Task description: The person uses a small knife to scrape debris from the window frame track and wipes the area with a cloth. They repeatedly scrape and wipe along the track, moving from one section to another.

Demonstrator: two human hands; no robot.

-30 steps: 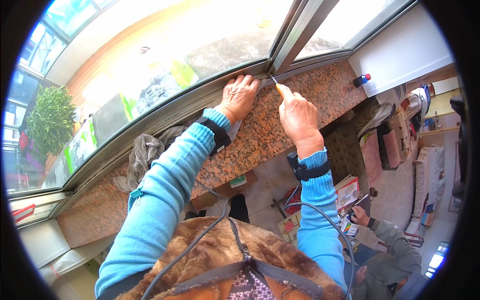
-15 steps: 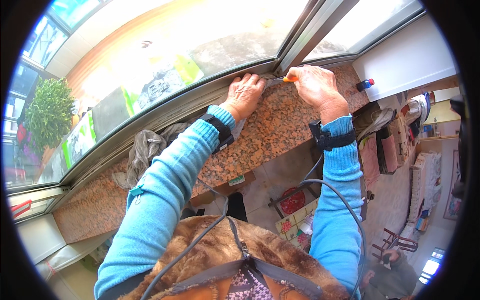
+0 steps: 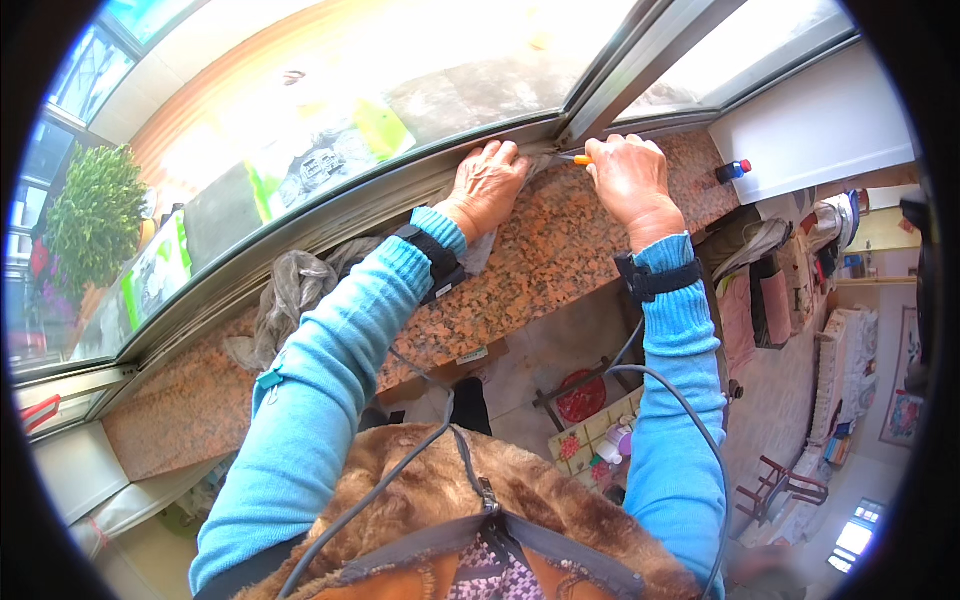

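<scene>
At the sliding window's metal track [image 3: 400, 185], my left hand [image 3: 487, 187] presses down with bent fingers on a thin pale grey cloth [image 3: 482, 252], which shows below its palm and past its fingertips. My right hand [image 3: 630, 180] is closed round the orange handle of a screwdriver [image 3: 582, 160]. The thin metal shaft points left, reaching the cloth and track just beside my left fingertips. Exactly where its tip touches is too small to tell. Further left, a crumpled grey cloth [image 3: 292, 300] lies on the speckled granite sill [image 3: 520, 275].
A small dark bottle with a red cap [image 3: 733, 171] stands at the sill's right end by a white panel [image 3: 810, 115]. The window's upright frame [image 3: 650, 65] rises beyond my right hand. A grey cable [image 3: 690, 420] loops along my right arm. Below are a red stool [image 3: 582, 396] and a wooden chair [image 3: 785, 490].
My right hand has shifted slightly left and down with the screwdriver. My left hand stays nearly in place on the track. The person at the lower right has moved mostly out of view.
</scene>
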